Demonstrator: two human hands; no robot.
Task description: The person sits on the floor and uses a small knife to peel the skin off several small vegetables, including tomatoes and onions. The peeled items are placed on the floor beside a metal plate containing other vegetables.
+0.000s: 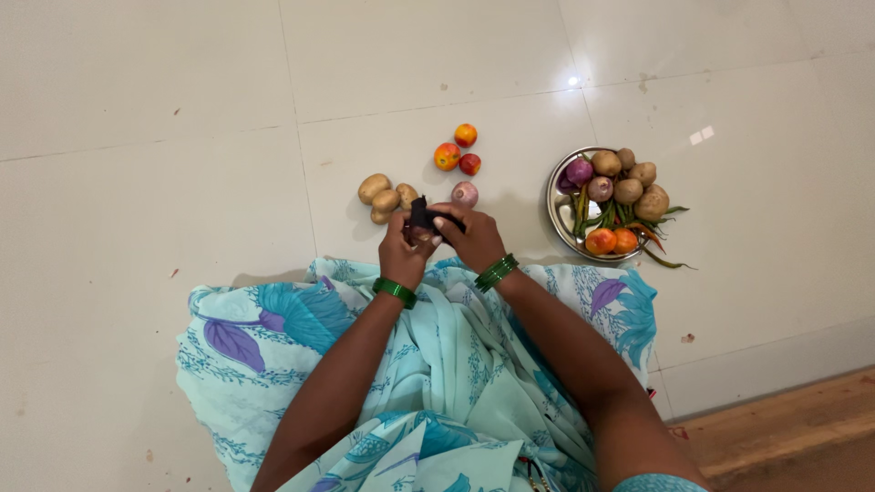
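Potatoes (386, 198), tomatoes (457, 149), an onion (465, 192) sit just beyond; steel plate (558, 219) right. Left hand (404, 251) and right hand (472, 239) both clasp a black tool (422, 216), mostly hidden.

No packages, labels, signs or screens are showing anywhere in this view.
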